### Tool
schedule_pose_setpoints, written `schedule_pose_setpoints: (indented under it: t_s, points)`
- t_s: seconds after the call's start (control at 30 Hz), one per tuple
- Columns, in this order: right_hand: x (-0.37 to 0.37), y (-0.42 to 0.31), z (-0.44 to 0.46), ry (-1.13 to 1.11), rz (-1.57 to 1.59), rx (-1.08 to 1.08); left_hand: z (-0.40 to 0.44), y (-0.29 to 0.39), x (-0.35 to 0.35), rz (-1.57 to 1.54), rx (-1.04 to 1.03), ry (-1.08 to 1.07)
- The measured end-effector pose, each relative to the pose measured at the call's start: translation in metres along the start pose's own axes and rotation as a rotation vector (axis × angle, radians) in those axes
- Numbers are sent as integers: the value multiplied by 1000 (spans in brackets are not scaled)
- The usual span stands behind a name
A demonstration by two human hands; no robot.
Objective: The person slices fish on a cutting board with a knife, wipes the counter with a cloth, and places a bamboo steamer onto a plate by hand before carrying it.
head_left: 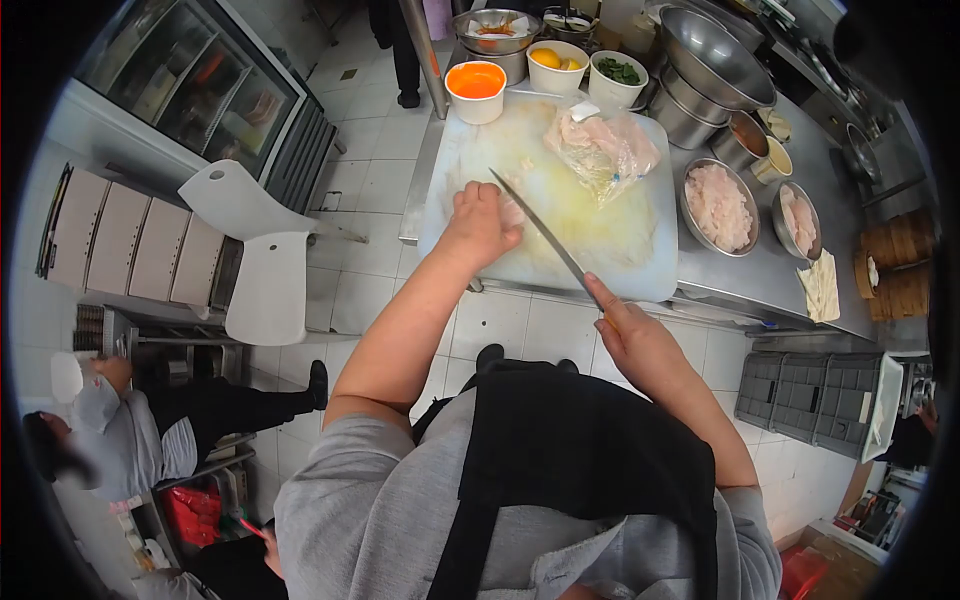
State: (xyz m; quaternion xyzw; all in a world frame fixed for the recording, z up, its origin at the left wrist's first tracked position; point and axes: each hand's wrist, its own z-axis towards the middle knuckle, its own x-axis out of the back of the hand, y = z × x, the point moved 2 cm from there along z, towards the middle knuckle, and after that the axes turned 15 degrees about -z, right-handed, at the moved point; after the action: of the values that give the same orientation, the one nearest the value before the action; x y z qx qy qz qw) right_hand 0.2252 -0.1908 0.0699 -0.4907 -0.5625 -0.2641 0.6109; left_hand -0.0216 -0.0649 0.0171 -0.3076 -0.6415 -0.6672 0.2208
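Note:
My right hand point(627, 332) grips the handle of a long kitchen knife point(545, 232), its blade pointing up and left across the white cutting board point(640, 275). With fingers curled, my left hand point(482, 226) presses on a piece of pale raw meat point(512, 212), mostly hidden under it. The knife tip lies just right of the left fingers. A clear plastic bag of raw meat point(605, 145) sits on the board's far right part, and small scraps lie near the board's middle.
Beyond the board stand tubs of orange liquid point(476, 90), yellow halves point(556, 68) and chopped greens point(618, 80). Metal bowls of cut meat point(719, 207) are at right, beside a folded cloth point(820, 287). A white chair point(262, 260) and another person point(130, 430) are at left.

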Motion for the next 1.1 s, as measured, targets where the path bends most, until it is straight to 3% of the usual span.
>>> schedule_pose_setpoints:
  t_s: [0.23, 0.33, 0.43, 0.63, 0.77, 0.93, 1.1]
  points:
    - [11, -13, 4, -213, -118, -91, 2, -9, -18, 1, -86, 107]
    - [4, -10, 12, -110, -87, -18, 2, -9, -18, 17, -166, 98]
    - [6, -16, 34, -203, -103, -45, 3, -10, -21, 48, -195, 110]
    - [-10, -24, 94, -153, -61, -68, 4, -11, -27, 96, -262, 137]
    - [-15, -21, 91, -100, -83, -47, 8, -13, -33, 122, -233, 222]
    - [12, -13, 31, -220, -140, -63, 11, -16, -33, 113, -178, 207]
    - [-20, -6, 65, -178, 3, -64, 10, -14, -33, 147, -194, 194]
